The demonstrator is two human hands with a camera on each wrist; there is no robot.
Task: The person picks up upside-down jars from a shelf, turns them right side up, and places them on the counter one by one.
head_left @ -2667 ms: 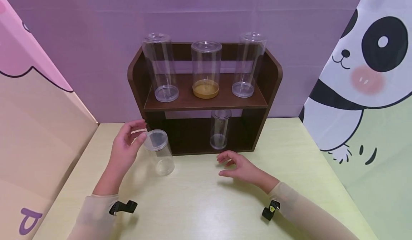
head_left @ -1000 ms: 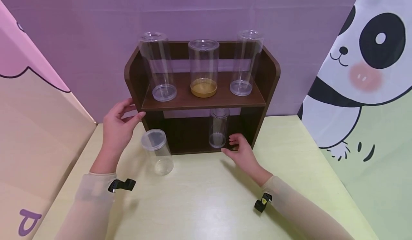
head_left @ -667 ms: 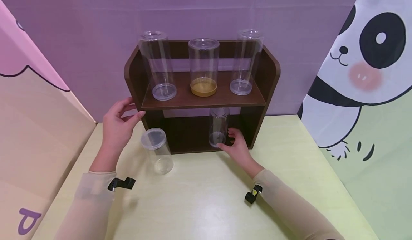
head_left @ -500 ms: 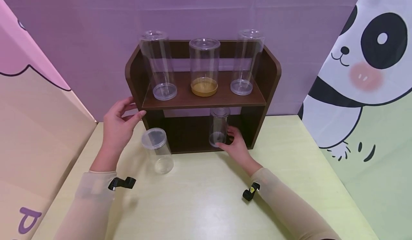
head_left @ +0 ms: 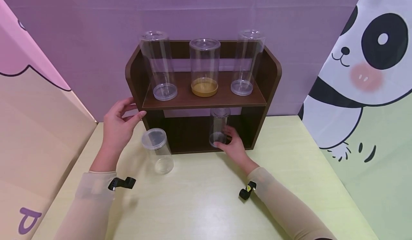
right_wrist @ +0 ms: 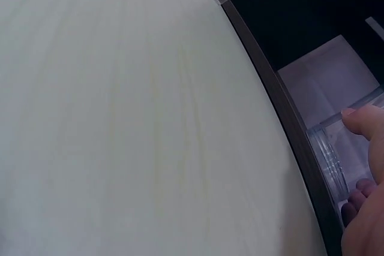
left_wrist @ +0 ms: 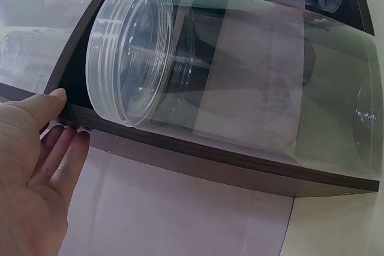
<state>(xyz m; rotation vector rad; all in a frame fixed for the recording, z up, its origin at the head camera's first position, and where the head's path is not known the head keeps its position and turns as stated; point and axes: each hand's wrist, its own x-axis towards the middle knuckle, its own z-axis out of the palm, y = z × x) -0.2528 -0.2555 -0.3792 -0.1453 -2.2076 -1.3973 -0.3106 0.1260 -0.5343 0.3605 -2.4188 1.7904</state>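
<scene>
My left hand [head_left: 116, 132] grips the left side panel of the dark brown two-tier shelf [head_left: 193, 106], thumb at the front edge and fingers on the outer face. A slim clear plastic jar [head_left: 219, 120] stands on the lower tier, lid end down. My right hand [head_left: 236, 149] holds this jar low down, with the thumb [right_wrist: 359, 119] across its front and the fingers at its right side. In the head view, a wider clear jar [head_left: 163, 157] with a frosted lid [head_left: 154, 138] stands on the table by the shelf's left front corner. It fills much of the left wrist view.
Along the upper tier stand three clear jars: a left one [head_left: 165, 68], a middle one [head_left: 205, 63] with a gold base [head_left: 204, 87], and a right one [head_left: 245, 64]. Behind the shelf hangs a purple backdrop [head_left: 96, 54]. Printed side panels flank the pale table [head_left: 193, 197].
Over the last seconds my left hand went from beside the lidded jar up to the shelf's side panel. My right hand reached into the lower tier and closed on the slim jar.
</scene>
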